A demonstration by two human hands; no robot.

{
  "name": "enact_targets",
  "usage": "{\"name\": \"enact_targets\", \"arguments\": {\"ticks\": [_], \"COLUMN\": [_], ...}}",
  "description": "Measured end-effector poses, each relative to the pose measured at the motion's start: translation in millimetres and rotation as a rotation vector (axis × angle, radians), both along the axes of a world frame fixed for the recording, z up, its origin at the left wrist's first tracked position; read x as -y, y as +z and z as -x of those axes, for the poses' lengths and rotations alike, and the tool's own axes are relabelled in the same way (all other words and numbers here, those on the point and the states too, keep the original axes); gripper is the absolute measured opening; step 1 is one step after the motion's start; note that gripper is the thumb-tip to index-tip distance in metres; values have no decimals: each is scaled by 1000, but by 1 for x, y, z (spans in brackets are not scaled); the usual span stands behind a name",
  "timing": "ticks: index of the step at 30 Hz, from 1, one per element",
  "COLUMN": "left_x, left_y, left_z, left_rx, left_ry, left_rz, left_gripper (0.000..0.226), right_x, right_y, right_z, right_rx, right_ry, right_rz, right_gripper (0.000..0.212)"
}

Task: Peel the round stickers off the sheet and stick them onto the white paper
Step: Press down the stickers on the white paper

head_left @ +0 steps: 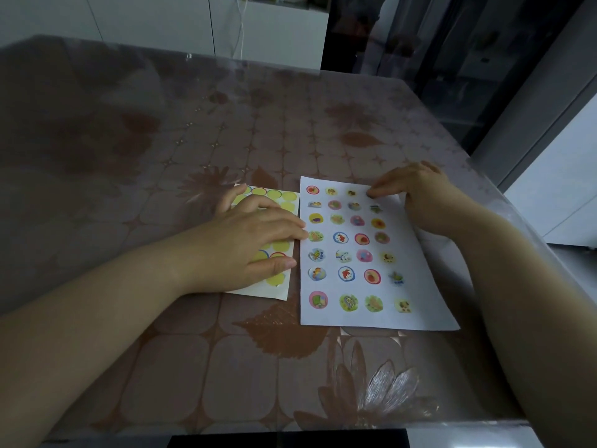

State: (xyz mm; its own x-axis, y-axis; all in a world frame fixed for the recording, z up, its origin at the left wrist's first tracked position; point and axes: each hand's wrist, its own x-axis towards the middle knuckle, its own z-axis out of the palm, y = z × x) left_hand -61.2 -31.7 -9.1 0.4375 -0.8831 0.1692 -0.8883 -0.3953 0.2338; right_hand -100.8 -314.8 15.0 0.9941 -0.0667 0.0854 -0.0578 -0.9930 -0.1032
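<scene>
Matt white paper [416, 286]; glossy clear plastic (floral) table cover [226, 124].

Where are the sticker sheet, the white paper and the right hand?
sticker sheet [284, 202]: head view, on its bare far right corner.
white paper [420, 305]: head view, on its blank right margin.
right hand [420, 189]: head view, on the back of the hand.

No legible text anywhere.

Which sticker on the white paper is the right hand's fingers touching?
The one at the far right corner of the white paper, last in the top row: the right hand has its fingertips on it, so it's hidden. The others lie uncovered.
</scene>
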Motion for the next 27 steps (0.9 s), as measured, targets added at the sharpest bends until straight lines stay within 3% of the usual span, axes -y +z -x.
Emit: {"name": "enact_targets", "arguments": {"ticks": [5, 11, 18, 24, 27], "left_x": [0, -1, -1, -1, -1], "left_y": [-1, -2, -3, -3, -3], "left_z": [0, 0, -1, -1, -2], "left_rx": [1, -8, -8, -14, -8], "left_ry": [6, 16, 8, 12, 8], "left_rz": [-6, -26, -23, -22, -25], "left_gripper": [57, 58, 58, 57, 57], "right_x": [-5, 26, 19, 4, -14], "right_y": [5, -5, -2, -3, 0], "right_z": [3, 7, 6, 6, 2], "right_rx": [-38, -137, -172, 48, 148], "right_ry": [-14, -17, -27, -126, 49], "right_rz": [59, -192, -74, -179, -174], "right_gripper": [70, 82, 84, 66, 61]}}
